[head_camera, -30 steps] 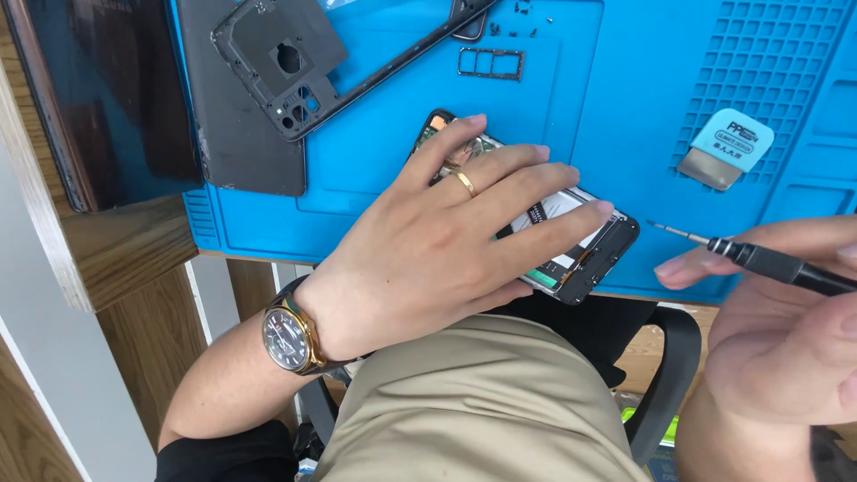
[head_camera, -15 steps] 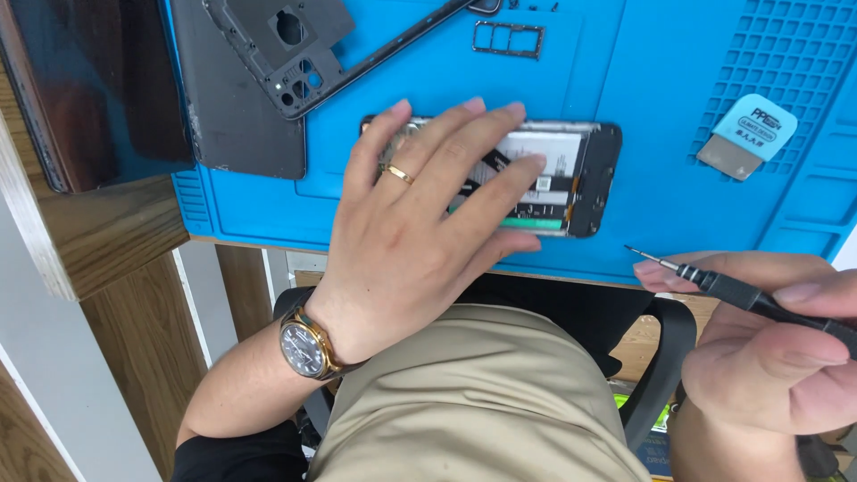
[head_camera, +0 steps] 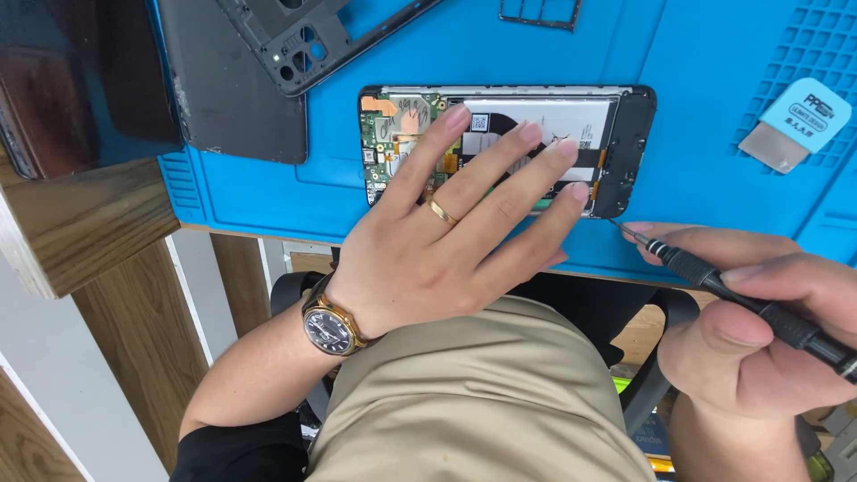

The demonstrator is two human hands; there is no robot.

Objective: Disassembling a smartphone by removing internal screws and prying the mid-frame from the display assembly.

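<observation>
At the near edge of the blue work mat point(head_camera: 714, 107), the left hand point(head_camera: 446, 241) is lying flat with its fingers spread over the opened phone point(head_camera: 500, 147), pinning it to the mat rather than gripping it. The right hand point(head_camera: 759, 330) is closing thumb and fingers round a thin black screwdriver point(head_camera: 732, 290), and the tool's tip is sitting just beside the phone's lower right corner, not clearly touching it (the last gap is too fine to judge). The phone is lying with its long axis running left to right across the mat, circuit board at the left end, pale battery in the middle, dark end piece at the right. So the left hand is resting on top of it, while the right is coming at it from the lower right, the screwdriver slanting up and leftward toward that corner. Beyond the phone, a dark back cover point(head_camera: 232, 89) and a black inner frame point(head_camera: 312, 36) are lying at the mat's upper left, and a light blue scraper point(head_camera: 794, 125) is resting well apart at the right.
</observation>
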